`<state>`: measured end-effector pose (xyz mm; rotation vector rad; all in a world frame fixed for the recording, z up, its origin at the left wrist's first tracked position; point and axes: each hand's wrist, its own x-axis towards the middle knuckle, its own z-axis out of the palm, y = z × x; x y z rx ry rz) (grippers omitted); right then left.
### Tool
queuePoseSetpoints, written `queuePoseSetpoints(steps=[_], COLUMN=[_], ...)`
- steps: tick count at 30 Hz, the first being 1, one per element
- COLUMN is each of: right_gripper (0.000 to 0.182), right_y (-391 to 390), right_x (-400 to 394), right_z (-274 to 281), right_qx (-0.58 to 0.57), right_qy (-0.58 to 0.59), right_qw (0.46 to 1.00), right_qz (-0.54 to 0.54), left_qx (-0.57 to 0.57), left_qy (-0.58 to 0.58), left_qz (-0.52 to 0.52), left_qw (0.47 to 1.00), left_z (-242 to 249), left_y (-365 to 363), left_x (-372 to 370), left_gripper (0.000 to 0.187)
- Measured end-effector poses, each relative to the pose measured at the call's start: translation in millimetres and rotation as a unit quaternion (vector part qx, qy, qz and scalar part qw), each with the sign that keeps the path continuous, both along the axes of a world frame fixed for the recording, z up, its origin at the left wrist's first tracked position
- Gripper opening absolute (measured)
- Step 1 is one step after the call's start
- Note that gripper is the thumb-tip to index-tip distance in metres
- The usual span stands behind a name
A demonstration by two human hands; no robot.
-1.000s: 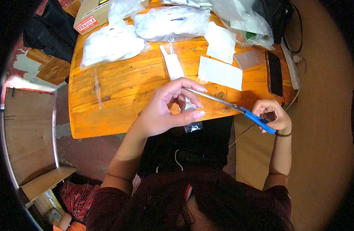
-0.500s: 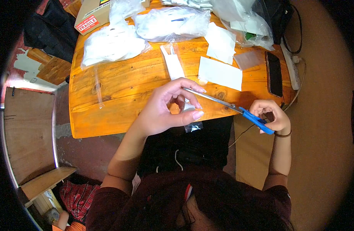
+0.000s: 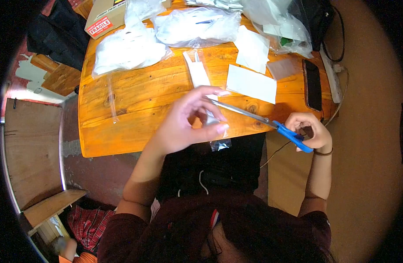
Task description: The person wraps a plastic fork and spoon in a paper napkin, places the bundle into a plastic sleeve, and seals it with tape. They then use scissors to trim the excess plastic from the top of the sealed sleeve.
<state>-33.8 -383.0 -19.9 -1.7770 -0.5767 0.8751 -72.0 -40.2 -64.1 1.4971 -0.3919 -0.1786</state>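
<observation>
My right hand [image 3: 310,131] is closed around the blue handles of a pair of scissors [image 3: 278,126]. The metal blades look closed together and point left, with their tip by my left fingers. Over the table's near edge, my left hand [image 3: 184,120] is curled, thumb close to the fingertips, around a small piece of clear plastic [image 3: 221,145]. Its lower end hangs below the thumb, while the rest is partly hidden by my fingers. Just beyond this hand lies a white strip-like packet [image 3: 197,72] in a clear sleeve.
White papers [image 3: 251,83] and a phone [image 3: 312,84] lie on the right of the wooden table [image 3: 140,105]. Plastic bags [image 3: 197,26] of white items line the back, beside a cardboard box [image 3: 106,17]. A thin clear strip [image 3: 111,98] lies left; a power strip [image 3: 330,74] runs along the right edge.
My left thumb and fingers have drawn slightly closer together, and the hand has shifted a little left. The scissors and right hand have moved very slightly right.
</observation>
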Motion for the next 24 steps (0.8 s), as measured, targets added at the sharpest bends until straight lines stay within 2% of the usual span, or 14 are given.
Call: queuePoseSetpoints(steps=[2, 6, 7, 10, 11, 13, 17, 20, 22, 24], right_gripper=[0.036, 0.032, 0.028, 0.031, 0.033, 0.029, 0.024, 0.021, 0.021, 0.021], right_y=[-8.1, -2.8, -1.3, 16.1, 24.3, 30.3, 47.7, 87.5, 113.4, 141.2], right_x=[1.9, -1.8, -3.1, -8.8, -11.6, -11.8, -14.5, -16.3, -15.6, -18.0], right_z=[2.7, 11.5, 8.7, -0.1, 0.7, -4.5, 8.9, 21.7, 13.2, 5.1], right_qx=[-0.018, -0.047, -0.079, -0.165, -0.182, -0.199, -0.276, -0.139, 0.008, 0.118], right_qy=[-0.047, -0.040, -0.075, -0.229, -0.273, -0.326, -0.406, -0.471, -0.382, -0.294], right_qw=[0.999, 0.988, 0.981, 0.941, 0.925, 0.908, 0.858, 0.846, 0.896, 0.921], right_qz=[-0.012, -0.138, -0.158, -0.186, -0.190, -0.174, -0.147, -0.209, -0.227, -0.228], left_qx=[0.085, 0.294, 0.327, 0.349, 0.352, 0.357, 0.293, 0.263, 0.252, 0.231], left_qy=[-0.010, -0.093, -0.097, -0.086, -0.126, -0.205, -0.189, -0.193, -0.224, -0.228], left_qz=[0.069, 0.179, 0.192, 0.190, 0.188, 0.184, 0.162, 0.122, 0.094, 0.070], left_qw=[0.994, 0.934, 0.920, 0.913, 0.908, 0.893, 0.923, 0.937, 0.937, 0.943], left_z=[2.7, -2.4, 0.5, 2.3, 1.9, 1.3, 15.8, 24.4, 28.2, 29.1], left_y=[12.7, 39.5, 44.3, 54.2, 54.8, 56.4, 42.6, 29.8, 21.3, 13.4], left_x=[2.1, 6.2, 5.3, 6.4, 7.8, 10.4, 1.1, -5.0, -7.5, -9.7], left_gripper=[0.054, 0.058, 0.057, 0.060, 0.060, 0.059, 0.056, 0.054, 0.053, 0.053])
